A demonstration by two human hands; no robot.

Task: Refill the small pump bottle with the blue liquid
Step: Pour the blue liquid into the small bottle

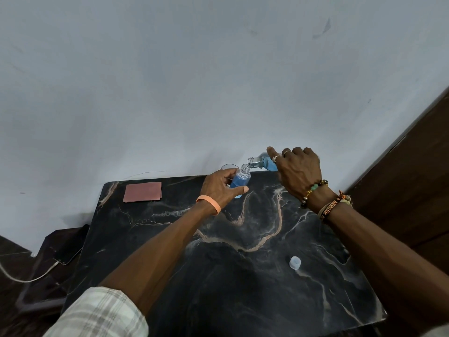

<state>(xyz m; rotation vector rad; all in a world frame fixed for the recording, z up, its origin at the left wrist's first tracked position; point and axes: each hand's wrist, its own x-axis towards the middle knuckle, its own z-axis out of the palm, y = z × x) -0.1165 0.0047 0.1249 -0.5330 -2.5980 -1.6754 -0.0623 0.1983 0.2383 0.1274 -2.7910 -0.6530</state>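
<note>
L hand fingers curl round the small bottle, held a bit tilted at the far edge of the dark surface, top off & mostly full of blue stuff. R hand fingers grip the big bottle, tipped over w/ its mouth just above the small bottle's mouth. A glass peeks out behind the L hand. A pale cap lies nearer the person, well apart. A pink square lies far left.
</note>
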